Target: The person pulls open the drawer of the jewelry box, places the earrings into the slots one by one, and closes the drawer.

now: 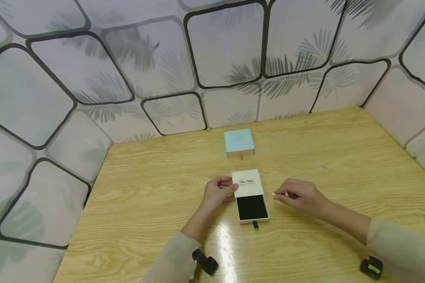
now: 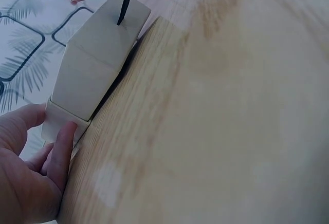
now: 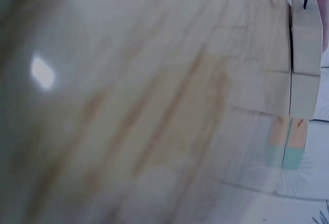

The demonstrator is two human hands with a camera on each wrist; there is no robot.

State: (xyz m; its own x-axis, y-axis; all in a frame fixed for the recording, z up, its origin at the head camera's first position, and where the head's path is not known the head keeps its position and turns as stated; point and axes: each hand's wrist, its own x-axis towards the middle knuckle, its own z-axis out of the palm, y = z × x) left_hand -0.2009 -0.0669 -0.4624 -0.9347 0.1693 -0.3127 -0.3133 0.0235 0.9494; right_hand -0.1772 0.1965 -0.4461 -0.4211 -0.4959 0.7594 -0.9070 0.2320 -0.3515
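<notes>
A white drawer-style gift box [image 1: 252, 189] with "Best Wishes" printed on its sleeve lies in front of me, its drawer slid out toward me. Black padding [image 1: 251, 207] lines the drawer, and a black ribbon tab [image 1: 255, 225] sticks out at its front. My left hand [image 1: 216, 192] grips the sleeve from the left, thumb on top. To the right of the box, my right hand [image 1: 302, 196] pinches a tiny shiny thing [image 1: 274, 194] between thumb and fingertips; it is too small to make out its kind. In the left wrist view, the box [image 2: 95, 59] shows side-on.
Behind the white box sits a closed light-blue drawer box [image 1: 239, 140] with a small tab at its front. Both rest on a wood-grain table [image 1: 145, 188]. Patterned fabric walls [image 1: 230, 47] border the table at the back and both sides.
</notes>
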